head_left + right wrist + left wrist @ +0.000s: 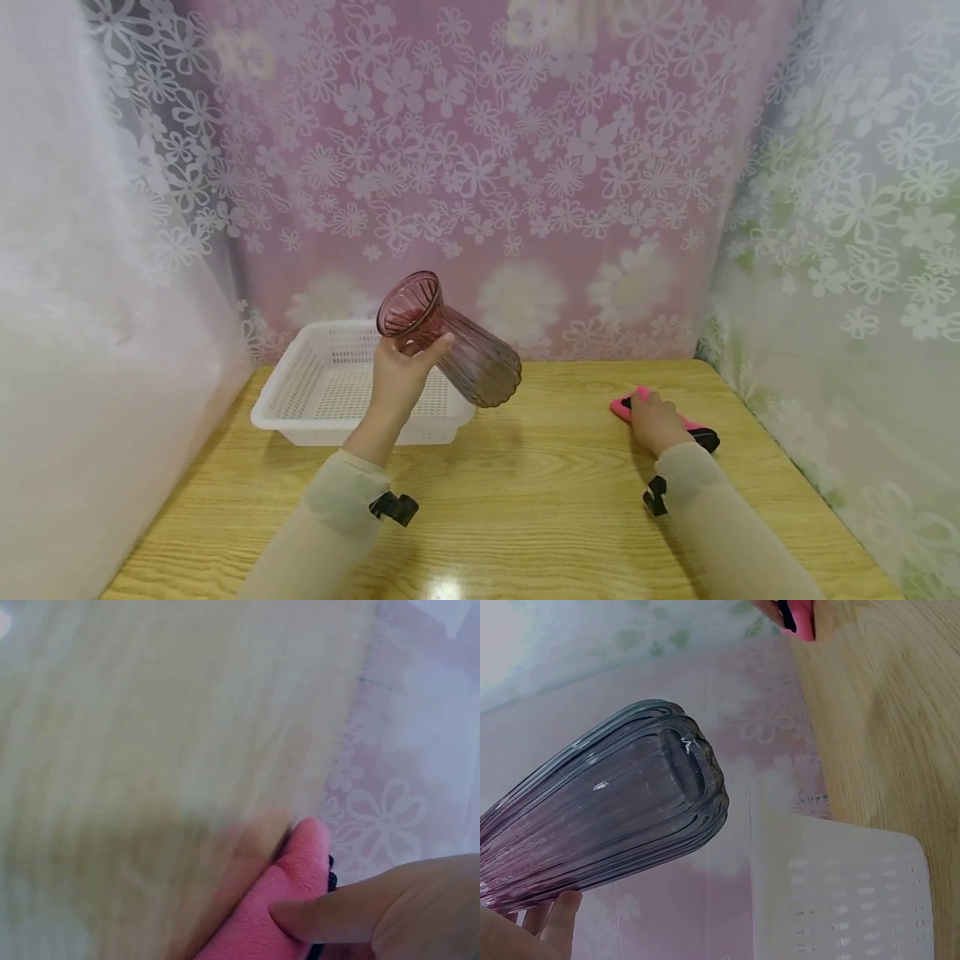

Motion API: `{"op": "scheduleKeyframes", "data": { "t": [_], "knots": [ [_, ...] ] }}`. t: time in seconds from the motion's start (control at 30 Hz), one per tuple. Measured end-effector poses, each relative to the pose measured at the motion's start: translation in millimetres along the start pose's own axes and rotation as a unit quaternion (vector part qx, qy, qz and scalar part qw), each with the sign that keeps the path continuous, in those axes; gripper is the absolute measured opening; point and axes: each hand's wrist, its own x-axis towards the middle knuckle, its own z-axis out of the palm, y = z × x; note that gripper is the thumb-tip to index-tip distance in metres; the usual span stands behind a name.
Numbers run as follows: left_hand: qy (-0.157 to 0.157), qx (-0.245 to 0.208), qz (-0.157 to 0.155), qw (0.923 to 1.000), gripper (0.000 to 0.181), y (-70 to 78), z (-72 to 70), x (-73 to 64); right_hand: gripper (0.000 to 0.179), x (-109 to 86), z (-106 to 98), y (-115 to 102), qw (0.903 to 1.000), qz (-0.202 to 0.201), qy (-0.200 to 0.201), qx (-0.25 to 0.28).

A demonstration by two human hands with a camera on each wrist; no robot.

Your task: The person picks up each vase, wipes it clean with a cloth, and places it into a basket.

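Note:
My left hand (399, 375) grips a ribbed glass vase (480, 354) near its neck, thumb on one side and fingers on the other. The vase is pink at its flared mouth and fades to grey-blue at the base. It is tilted in the air, mouth up to the left, overlapping a white basket in the head view. In the left wrist view the thick scalloped base of the vase (630, 787) faces away from the fingers. At the right, my right hand (656, 421) holds a fuzzy pink and black cloth item (262, 911) on the table, thumb pressed into its pink side.
The white perforated plastic basket (288, 421) stands at the back left of the wooden table (525, 517). Flower-patterned curtains (465, 150) hang behind the table and on both sides. The table's right edge runs close past the right hand.

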Motion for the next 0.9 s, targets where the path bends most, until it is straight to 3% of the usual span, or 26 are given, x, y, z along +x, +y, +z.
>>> {"op": "scheduleKeyframes", "data": {
  "t": [0.13, 0.3, 0.63, 0.9],
  "knots": [
    [0.010, -0.005, -0.005, 0.9999, 0.056, -0.1, -8.2, 1.3, 0.045, -1.3, -8, 3, 0.9993, 0.000, -0.029, 0.022],
    [0.030, -0.013, 0.011, 0.9994, 0.055, -2.6, -17.3, 3.5, 0.052, -4.1, -21, 8, 0.9974, -0.021, -0.048, 0.050],
    [0.086, -0.040, 0.020, 0.9953, 0.049, -2.5, -29.3, 7.2, 0.061, -1.8, -33, 2, 0.9945, -0.056, -0.027, 0.084],
    [0.099, -0.024, 0.023, 0.9946, 0.052, -1.7, -45.8, 8.2, 0.060, -10.2, -47, -23, 0.9925, -0.079, 0.014, 0.092]
  ]
}}
